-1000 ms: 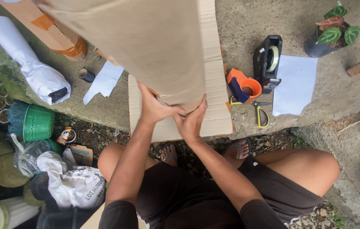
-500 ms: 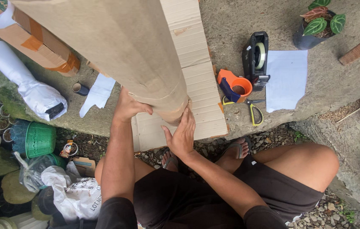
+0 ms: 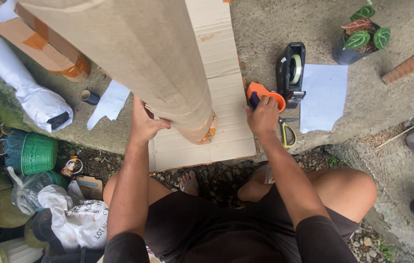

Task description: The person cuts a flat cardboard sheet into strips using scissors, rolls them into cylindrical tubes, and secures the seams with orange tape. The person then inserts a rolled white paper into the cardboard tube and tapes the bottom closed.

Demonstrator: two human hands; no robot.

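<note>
The right hand (image 3: 263,114) has its fingers curled down over the orange tape gun (image 3: 264,95), closing on its dark handle; how firm the grip is cannot be told, since the fingers hide the handle. The gun sits on the concrete ledge (image 3: 265,39), just right of the cardboard sheet (image 3: 219,117). The left hand (image 3: 144,124) presses its palm and spread fingers against the side of the brown paper roll (image 3: 138,53), thumb lying forward along the wrap, steadying it rather than clasping it. The roll stands tilted on the sheet, its lower end ringed with orange tape near the sheet's near edge.

Beside the gun stands a black tape dispenser (image 3: 290,73), with yellow-handled scissors (image 3: 287,132) just below it and a white paper (image 3: 324,95) to the right. A potted plant (image 3: 360,41) is farther back. Left of the roll lie a white scrap (image 3: 110,103), a small tape roll (image 3: 89,96), a white wrapped bundle (image 3: 24,90) and a taped carton (image 3: 41,46). A green basket (image 3: 34,153) sits below the ledge.
</note>
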